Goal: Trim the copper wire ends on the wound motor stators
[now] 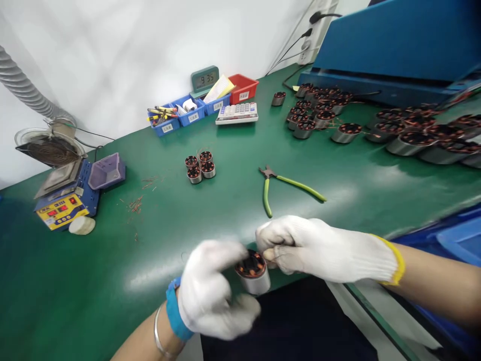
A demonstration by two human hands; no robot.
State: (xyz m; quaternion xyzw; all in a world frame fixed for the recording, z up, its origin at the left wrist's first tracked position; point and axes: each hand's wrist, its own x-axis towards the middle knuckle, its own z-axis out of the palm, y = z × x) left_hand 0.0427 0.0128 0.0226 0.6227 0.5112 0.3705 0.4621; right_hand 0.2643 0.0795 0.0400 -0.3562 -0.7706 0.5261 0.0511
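A motor stator (254, 273) with a silver metal ring and copper windings stands at the bench's near edge, between my two gloved hands. My left hand (212, 291) is at its left side, slightly blurred; the index finger reaches over the stator's top rim while the thumb is spread apart below. Pinched together at the stator's upper right rim are the fingers of my right hand (287, 246); whatever lies between them is too small to make out. Green-handled cutting pliers (267, 173) lie with handles spread just beyond my right hand.
Several small stators (200, 167) form a group mid-bench. Many more stators (323, 113) crowd the right, before a blue machine (387, 45). Blue bins (166, 128), a red bin (244, 89) and a calculator (236, 114) line the back. A solder pot (65, 195) and wire scraps (136, 204) are left.
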